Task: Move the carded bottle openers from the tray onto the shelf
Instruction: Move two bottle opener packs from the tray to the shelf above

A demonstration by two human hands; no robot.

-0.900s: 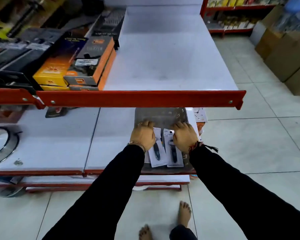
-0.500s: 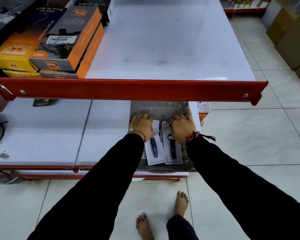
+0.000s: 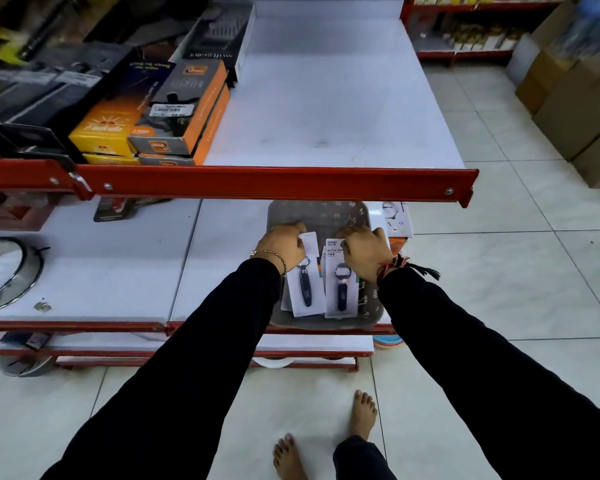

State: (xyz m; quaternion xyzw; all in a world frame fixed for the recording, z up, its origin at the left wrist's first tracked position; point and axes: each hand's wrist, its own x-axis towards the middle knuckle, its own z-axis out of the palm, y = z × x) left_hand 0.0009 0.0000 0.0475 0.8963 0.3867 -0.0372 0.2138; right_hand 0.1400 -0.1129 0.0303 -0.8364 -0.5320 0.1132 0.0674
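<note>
Early stage, nothing placed yet as far as visible. Both hands down in grey tray point(image 3: 369, 306) on lower shelf point(image 3: 118, 278), near right end, under red front rail point(image 3: 274, 183) of upper shelf point(image 3: 326, 98).

Left hand point(image 3: 281, 245) closed over top edge of left carded bottle opener point(image 3: 305, 284); grip looks clenched on card, fingertips hidden behind knuckles so exact pinch unclear. Right hand point(image 3: 364, 252) likewise closed over top of right carded bottle opener point(image 3: 341, 287); card header partly readable, fingers wrapped over far edge. Extra card edges showing beneath both, so probably small stacks rather than single cards; count not readable.

Cards lying flat or nearly so in near half of tray, side by side, overlapping slightly. Far half of tray looks bare mesh.

Upper shelf: right portion bare white, boxed goods point(image 3: 174, 109) stacked on left. No openers seen there. Target shelf not stated; bare upper area looks like the likely spot, judgement only.

Left to do: lift both sets clear of tray, clear the red rail, set down on shelf. Possibly one trip if these are the last cards; cannot confirm, hands cover part of tray.
</note>
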